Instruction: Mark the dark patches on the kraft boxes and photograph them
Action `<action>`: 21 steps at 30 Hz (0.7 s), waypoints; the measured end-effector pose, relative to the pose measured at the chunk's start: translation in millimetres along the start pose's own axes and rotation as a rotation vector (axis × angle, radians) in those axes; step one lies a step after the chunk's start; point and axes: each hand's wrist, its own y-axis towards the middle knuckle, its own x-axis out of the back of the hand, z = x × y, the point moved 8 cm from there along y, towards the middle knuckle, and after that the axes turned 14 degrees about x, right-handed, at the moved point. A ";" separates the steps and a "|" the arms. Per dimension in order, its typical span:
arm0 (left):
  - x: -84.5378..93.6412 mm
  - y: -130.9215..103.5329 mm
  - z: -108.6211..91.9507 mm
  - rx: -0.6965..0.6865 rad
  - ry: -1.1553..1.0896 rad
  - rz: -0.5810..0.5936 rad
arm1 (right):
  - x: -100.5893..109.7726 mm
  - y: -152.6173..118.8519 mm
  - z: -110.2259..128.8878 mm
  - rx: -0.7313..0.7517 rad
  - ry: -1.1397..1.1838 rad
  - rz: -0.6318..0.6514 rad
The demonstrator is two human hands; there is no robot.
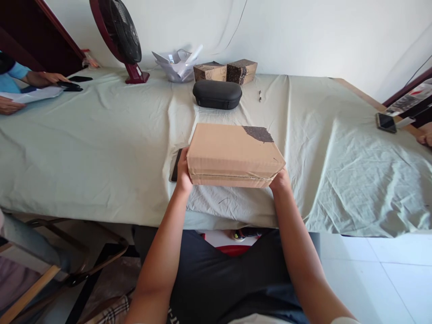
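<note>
A brown cardboard box [229,148] with a dark speckled patch [259,133] on its far right corner is held between my two hands in front of me. My left hand [184,172] grips its left end, and my right hand [281,178] grips the near right corner; the box hides part of the fingers of both. Beside my left hand a dark phone [175,166] lies partly covered on the tablecloth. Past the box sits a black zipped hard case [217,95].
Two smaller cardboard boxes [209,72] stand by the wall, next to a clear plastic basket [178,69] of papers and a dark red fan [130,54]. A pen-like stick [260,96] and another phone [385,122] lie on the tablecloth [101,153]. At left, another person's hands hold papers [40,94].
</note>
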 end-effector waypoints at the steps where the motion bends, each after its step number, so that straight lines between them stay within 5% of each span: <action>1: -1.8 -3.2 0.0 -0.002 -0.011 0.032 | 2.2 -0.3 -0.2 0.006 -0.006 -0.010; 7: -31.3 -25.2 -9.9 0.044 0.198 0.291 | 8.2 -2.4 10.0 0.015 0.015 -0.067; 13: -40.9 -25.8 -26.4 0.043 0.240 0.252 | -10.9 -3.8 40.8 0.113 0.032 -0.024; 21: -43.7 -24.2 -22.8 0.020 0.220 0.272 | 0.1 -2.3 20.5 0.025 0.076 -0.051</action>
